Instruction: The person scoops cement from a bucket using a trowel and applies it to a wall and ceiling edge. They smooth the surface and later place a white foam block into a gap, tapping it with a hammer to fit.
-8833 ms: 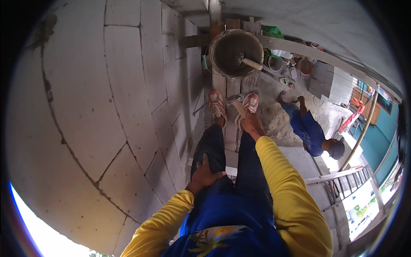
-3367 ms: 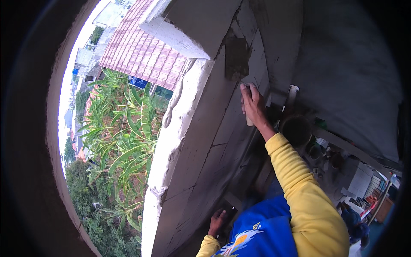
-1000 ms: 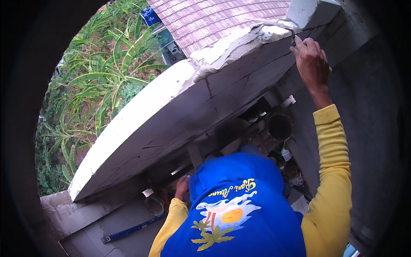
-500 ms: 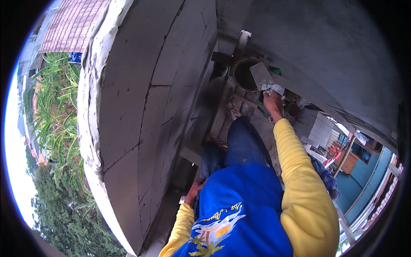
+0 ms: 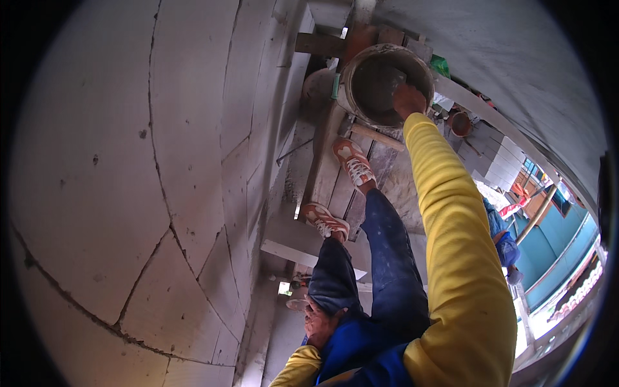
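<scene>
My right hand (image 5: pixel 409 101) reaches into a round, mortar-crusted bucket (image 5: pixel 347 87). It is closed around a trowel (image 5: pixel 391 80), whose grey blade points down inside; the handle is hidden by my fingers. The inside of the bucket looks grey and wet, though the shade makes its contents hard to make out. My left hand (image 5: pixel 320 322) lies on my dark blue trouser leg (image 5: pixel 332 274) with its fingers stretched out, holding nothing.
Wooden planks (image 5: pixel 330 171) lie underfoot, with a wooden bar (image 5: pixel 377 137) below the bucket. A cracked block wall (image 5: pixel 187 161) rises on the left, a smooth grey wall (image 5: pixel 503 58) on the right. A small brown pot (image 5: pixel 460 124) stands past my right arm. Another person (image 5: pixel 507 248) is lower right.
My right hand has gone from above the bucket's edge down into it with the trowel. My view has tilted closer to the bucket and wall. My left hand stays at my leg.
</scene>
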Demonstrator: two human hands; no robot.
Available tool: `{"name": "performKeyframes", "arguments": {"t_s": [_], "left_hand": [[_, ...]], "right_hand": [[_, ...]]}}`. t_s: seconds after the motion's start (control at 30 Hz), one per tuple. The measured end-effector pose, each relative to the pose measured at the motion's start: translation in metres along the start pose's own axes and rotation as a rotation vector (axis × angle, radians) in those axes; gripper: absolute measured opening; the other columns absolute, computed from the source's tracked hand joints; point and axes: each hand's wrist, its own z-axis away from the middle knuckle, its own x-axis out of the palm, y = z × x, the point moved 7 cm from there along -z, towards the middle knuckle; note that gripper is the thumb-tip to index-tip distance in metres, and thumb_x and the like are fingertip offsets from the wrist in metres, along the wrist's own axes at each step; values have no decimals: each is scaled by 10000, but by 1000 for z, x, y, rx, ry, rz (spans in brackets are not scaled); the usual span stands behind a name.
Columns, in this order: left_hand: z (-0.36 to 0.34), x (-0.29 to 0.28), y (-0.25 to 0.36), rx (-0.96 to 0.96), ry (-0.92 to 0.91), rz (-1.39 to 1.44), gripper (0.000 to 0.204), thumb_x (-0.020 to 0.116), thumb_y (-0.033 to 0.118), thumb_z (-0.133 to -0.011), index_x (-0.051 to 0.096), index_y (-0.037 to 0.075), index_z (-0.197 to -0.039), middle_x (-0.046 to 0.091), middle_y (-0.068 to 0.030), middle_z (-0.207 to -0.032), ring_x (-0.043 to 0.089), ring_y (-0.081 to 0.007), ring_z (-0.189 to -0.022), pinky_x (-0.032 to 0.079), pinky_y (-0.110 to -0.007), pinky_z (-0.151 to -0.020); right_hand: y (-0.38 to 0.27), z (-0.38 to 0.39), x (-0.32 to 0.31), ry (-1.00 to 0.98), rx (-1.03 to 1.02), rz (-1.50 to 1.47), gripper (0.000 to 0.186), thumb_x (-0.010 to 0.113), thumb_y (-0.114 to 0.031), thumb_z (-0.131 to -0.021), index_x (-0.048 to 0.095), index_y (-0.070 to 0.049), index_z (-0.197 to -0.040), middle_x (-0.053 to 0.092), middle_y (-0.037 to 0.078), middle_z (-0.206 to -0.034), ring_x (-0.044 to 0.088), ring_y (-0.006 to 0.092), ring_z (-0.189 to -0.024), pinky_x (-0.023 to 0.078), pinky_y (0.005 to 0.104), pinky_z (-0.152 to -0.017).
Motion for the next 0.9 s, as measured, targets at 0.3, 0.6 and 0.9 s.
{"name": "performKeyframes", "arguments": {"t_s": [0.3, 0.6, 0.9], "left_hand": [[2, 9, 5, -55, -73, -8, 1504, 800, 799, -703, -32, -6, -1663, 376, -361, -1566, 520, -518, -1364, 442, -525, -1152], [-6, -10, -33, 30, -55, 106, 1493, 764, 834, -707, -35, 31, -1681, 367, -355, -1612, 451, -497, -1457, 400, -509, -1201], [-10, -55, -142, 418, 151, 672, 938, 636, 662, -951, 440, -11, -1574, 529, -311, -1523, 520, -443, -1422, 415, -466, -1194]], "right_hand": [[38, 54, 16, -10, 91, -287, 603, 594, -548, -990, 674, -64, -1342, 709, 302, -1220, 663, 485, -1178, 519, 548, -1029], [109, 176, -16, 308, 35, -670, 718, 676, -605, -955, 683, 24, -1302, 717, 288, -1231, 658, 444, -1208, 493, 460, -1047], [-45, 418, -245, 181, -384, -1052, 427, 693, -389, -1033, 656, -10, -1225, 538, -35, -740, 449, 48, -567, 338, 235, -473]]}}
